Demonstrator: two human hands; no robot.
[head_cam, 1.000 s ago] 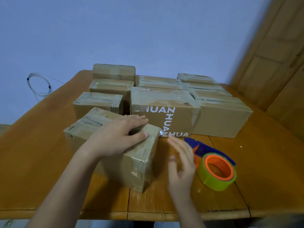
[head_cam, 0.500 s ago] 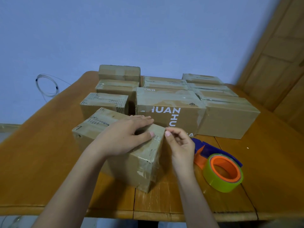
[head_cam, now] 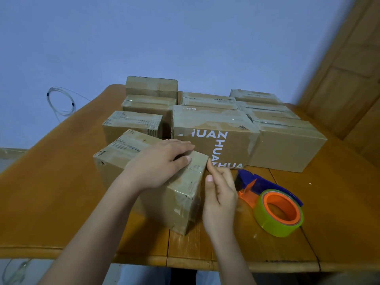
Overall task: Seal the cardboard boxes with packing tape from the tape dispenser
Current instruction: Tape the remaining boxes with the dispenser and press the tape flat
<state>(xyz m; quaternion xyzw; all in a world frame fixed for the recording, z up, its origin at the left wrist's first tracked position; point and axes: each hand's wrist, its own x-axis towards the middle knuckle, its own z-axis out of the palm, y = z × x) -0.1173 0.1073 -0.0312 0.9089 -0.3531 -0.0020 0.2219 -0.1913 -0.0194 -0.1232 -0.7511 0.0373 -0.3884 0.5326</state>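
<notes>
Item: small cardboard box [head_cam: 176, 200], set at an angle at the near centre of the wooden table [head_cam: 51, 182], its top and near end glossy with tape. Left hand [head_cam: 158, 163] lay flat on the box's top, fingers extended toward the right edge and pressing down, gripping nothing. Right hand [head_cam: 221, 190] stood against the box's right end, fingers curled and thumb raised beside the upper right corner; whether it pinched a tape end there could not be told. Tape dispenser [head_cam: 265, 188], blue and orange, carrying a yellow-green roll [head_cam: 277, 217] on an orange core, lay on the table just right of the right hand, held by neither hand. Behind: a larger box [head_cam: 213, 136] printed with white lettering, directly far of the small box, and further taped boxes [head_cam: 287, 145] grouped in rows toward the far edge. A coil of clear tubing [head_cam: 59, 101] hung on the wall at far left.
</notes>
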